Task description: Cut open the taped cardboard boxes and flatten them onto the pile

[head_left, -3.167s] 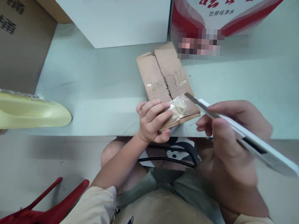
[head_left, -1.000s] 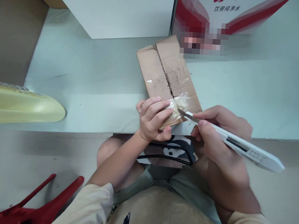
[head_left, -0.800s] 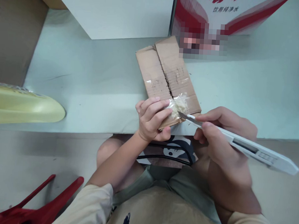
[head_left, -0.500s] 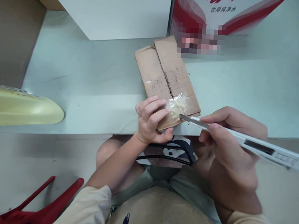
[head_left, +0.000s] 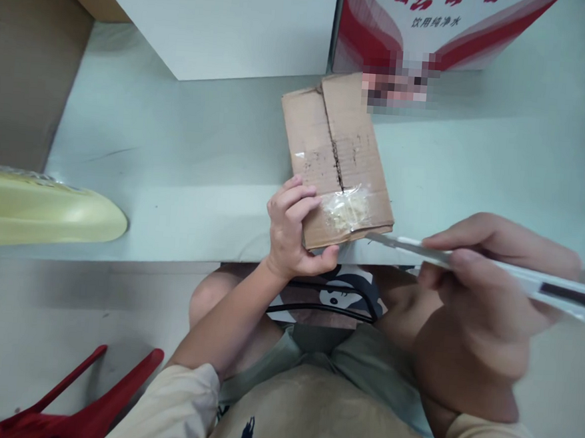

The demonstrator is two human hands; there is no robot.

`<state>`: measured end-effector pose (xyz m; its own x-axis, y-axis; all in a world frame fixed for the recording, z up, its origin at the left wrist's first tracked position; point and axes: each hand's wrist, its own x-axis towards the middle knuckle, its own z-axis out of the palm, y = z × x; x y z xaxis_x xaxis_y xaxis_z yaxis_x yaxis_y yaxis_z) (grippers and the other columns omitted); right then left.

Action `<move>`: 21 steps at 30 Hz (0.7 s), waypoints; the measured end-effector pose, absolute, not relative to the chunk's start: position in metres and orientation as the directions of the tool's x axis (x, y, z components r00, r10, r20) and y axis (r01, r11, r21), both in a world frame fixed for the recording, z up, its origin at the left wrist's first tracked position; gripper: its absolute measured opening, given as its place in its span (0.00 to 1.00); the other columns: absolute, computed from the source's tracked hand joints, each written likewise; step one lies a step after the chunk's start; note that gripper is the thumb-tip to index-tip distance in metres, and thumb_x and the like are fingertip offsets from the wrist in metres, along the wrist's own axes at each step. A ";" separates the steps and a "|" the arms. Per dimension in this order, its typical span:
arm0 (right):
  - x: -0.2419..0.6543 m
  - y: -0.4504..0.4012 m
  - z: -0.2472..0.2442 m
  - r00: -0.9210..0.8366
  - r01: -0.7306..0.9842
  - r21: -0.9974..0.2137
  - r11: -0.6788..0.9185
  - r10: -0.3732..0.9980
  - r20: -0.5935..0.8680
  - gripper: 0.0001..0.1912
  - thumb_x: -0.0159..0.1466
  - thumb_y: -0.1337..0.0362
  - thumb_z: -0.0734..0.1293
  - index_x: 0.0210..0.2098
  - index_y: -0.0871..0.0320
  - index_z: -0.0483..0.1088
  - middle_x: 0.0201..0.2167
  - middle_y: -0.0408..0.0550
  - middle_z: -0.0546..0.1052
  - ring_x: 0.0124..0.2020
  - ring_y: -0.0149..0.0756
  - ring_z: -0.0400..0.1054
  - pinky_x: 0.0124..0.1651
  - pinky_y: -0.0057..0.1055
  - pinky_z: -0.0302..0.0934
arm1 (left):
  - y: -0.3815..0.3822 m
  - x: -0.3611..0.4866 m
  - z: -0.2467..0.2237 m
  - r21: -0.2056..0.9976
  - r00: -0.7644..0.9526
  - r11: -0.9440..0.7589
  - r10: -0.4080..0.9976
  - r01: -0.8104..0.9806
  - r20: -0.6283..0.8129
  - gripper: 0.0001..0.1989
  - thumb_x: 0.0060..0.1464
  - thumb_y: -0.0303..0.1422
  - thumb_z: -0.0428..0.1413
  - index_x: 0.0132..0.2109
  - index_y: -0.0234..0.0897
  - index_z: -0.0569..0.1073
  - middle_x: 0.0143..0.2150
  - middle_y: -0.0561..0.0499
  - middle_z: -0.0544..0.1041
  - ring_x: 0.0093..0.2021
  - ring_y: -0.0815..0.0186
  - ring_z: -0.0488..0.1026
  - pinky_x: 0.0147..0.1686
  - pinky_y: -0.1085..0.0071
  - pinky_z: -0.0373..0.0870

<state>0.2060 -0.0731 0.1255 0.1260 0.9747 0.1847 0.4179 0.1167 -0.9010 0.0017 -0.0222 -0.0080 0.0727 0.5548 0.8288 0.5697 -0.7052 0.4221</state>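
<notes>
- Carton [head_left: 355, 158]: on the table [head_left: 201, 166], taped face up, close to the front edge. White box [head_left: 250, 29] and red-and-white box [head_left: 373, 24] stand beyond it.
- Seam [head_left: 337, 163], dark and ragged, runs down the middle to a clear, wrinkled tape patch [head_left: 347, 211] by the near end.
- Left hand [head_left: 289, 232]: fingers bent over the carton's left side, thumb at the near end; near-left corner gripped between them.
- Right hand [head_left: 497, 300]: thumb and forefinger pinch the knife [head_left: 531, 282], body angled out to the right, blade [head_left: 382, 239] bare.
- Blade tip lies at the near edge, to the right of the seam's line. Touching or just clear: cannot tell.
- Step in hand, as judged: blade work on the taped near end.
- Best done with short, light strokes, only the tip under the film; a deep push could score whatever lies inside (not visible).
- Left thumb sits near the cutting line. Safer to brace from farther up the left side and stroke away from that hand.
- Wrinkled tape will probably drag and bunch; a low blade angle should slice better than prying, which might snap the tip.
- Carton looks light and may skid or turn; firm downward pressure, set farther in from the table's edge, would steady it.
</notes>
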 end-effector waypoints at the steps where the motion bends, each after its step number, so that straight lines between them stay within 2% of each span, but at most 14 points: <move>1: 0.206 -0.069 0.124 0.200 0.355 -0.925 0.134 0.956 0.215 0.07 0.62 0.62 0.68 0.28 0.51 0.75 0.14 0.40 0.70 0.11 0.32 0.59 0.14 0.31 0.47 | -0.022 0.002 -0.007 0.418 0.081 -0.703 0.557 0.575 0.827 0.32 0.60 0.55 0.53 0.63 0.42 0.65 0.54 0.42 0.73 0.58 0.49 0.75 0.64 0.45 0.74; 3: 0.209 -0.059 0.117 0.343 0.256 -0.948 0.190 0.899 0.272 0.05 0.61 0.61 0.70 0.29 0.51 0.75 0.14 0.40 0.70 0.12 0.34 0.61 0.14 0.32 0.49 | -0.023 0.003 -0.007 0.413 0.095 -0.698 0.565 0.585 0.820 0.32 0.59 0.55 0.53 0.64 0.43 0.63 0.54 0.42 0.73 0.58 0.49 0.74 0.64 0.44 0.74; 5: 0.216 -0.048 0.104 0.376 0.303 -0.920 0.248 0.856 0.354 0.05 0.64 0.57 0.71 0.34 0.50 0.75 0.19 0.43 0.74 0.17 0.37 0.67 0.18 0.34 0.55 | -0.023 0.002 -0.006 0.428 0.098 -0.696 0.579 0.576 0.810 0.32 0.58 0.53 0.54 0.64 0.44 0.62 0.55 0.42 0.72 0.59 0.48 0.74 0.65 0.43 0.73; 8: 0.234 -0.037 0.084 0.301 0.541 -0.807 0.237 0.841 0.449 0.10 0.68 0.52 0.71 0.43 0.50 0.76 0.29 0.48 0.79 0.25 0.38 0.72 0.29 0.36 0.64 | -0.022 -0.002 -0.007 0.488 0.060 -0.694 0.604 0.530 0.794 0.30 0.59 0.51 0.55 0.64 0.44 0.63 0.56 0.43 0.71 0.61 0.48 0.72 0.68 0.41 0.70; 10: 0.245 -0.032 0.073 0.231 0.696 -0.690 0.197 0.849 0.476 0.11 0.69 0.52 0.71 0.45 0.50 0.76 0.32 0.49 0.80 0.28 0.37 0.73 0.35 0.36 0.66 | -0.018 -0.007 -0.009 0.525 0.007 -0.681 0.614 0.510 0.789 0.28 0.61 0.52 0.53 0.63 0.44 0.64 0.57 0.43 0.70 0.62 0.48 0.72 0.69 0.40 0.69; 12: 0.253 -0.028 0.062 0.194 0.762 -0.631 0.145 0.878 0.437 0.10 0.70 0.51 0.70 0.45 0.48 0.75 0.32 0.48 0.81 0.29 0.36 0.72 0.38 0.35 0.67 | -0.012 -0.013 -0.012 0.546 -0.050 -0.664 0.611 0.510 0.790 0.28 0.63 0.55 0.51 0.63 0.45 0.65 0.56 0.43 0.70 0.63 0.48 0.72 0.67 0.42 0.71; 16: 0.259 -0.014 0.032 0.211 0.771 -0.637 0.009 0.940 0.268 0.14 0.67 0.56 0.67 0.51 0.51 0.74 0.35 0.47 0.81 0.31 0.38 0.73 0.43 0.39 0.70 | -0.002 -0.021 -0.016 0.593 -0.160 -0.636 0.604 0.493 0.781 0.32 0.64 0.63 0.47 0.63 0.48 0.64 0.57 0.43 0.70 0.61 0.49 0.74 0.60 0.49 0.76; 19: 0.261 -0.002 0.010 0.192 0.819 -0.570 -0.068 0.968 0.159 0.22 0.61 0.58 0.70 0.54 0.55 0.73 0.39 0.51 0.81 0.38 0.45 0.76 0.48 0.46 0.70 | 0.001 -0.025 -0.023 0.637 -0.247 -0.624 0.599 0.452 0.762 0.31 0.67 0.63 0.44 0.63 0.48 0.67 0.57 0.43 0.72 0.58 0.52 0.77 0.57 0.53 0.78; 21: 0.262 0.003 0.000 0.170 0.856 -0.506 -0.106 0.982 0.082 0.24 0.60 0.60 0.70 0.56 0.56 0.74 0.42 0.53 0.81 0.41 0.47 0.75 0.50 0.47 0.70 | 0.003 -0.030 -0.030 0.682 -0.293 -0.592 0.623 0.429 0.726 0.31 0.69 0.62 0.41 0.63 0.47 0.68 0.58 0.43 0.74 0.60 0.51 0.76 0.60 0.51 0.76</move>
